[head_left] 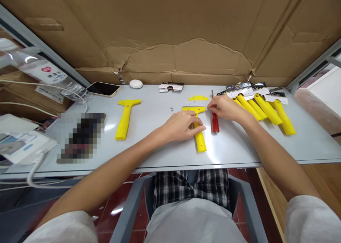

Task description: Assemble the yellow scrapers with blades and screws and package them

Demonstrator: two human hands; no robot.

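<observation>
A yellow scraper (200,142) lies on the table with its wide head pointing away from me. My left hand (183,126) rests over it, fingers curled round the upper handle. Just beyond its head lies a loose yellow curved cover piece (198,98), with tiny screws (192,103) between the two. To the right, a screwdriver with a red handle (215,124) lies under my right hand (225,107). The right fingertips are pinched together near the scraper head's right end; what is between them is too small to tell. More tiny metal parts (171,109) lie left of the scraper.
Another yellow scraper (124,120) lies to the left. Several yellow handles (269,110) with card labels are piled at right. A folded card (171,87), a white oval object (136,84) and a phone (104,89) lie along the back, before a cardboard wall (181,30). A plastic bottle (50,72) leans at left.
</observation>
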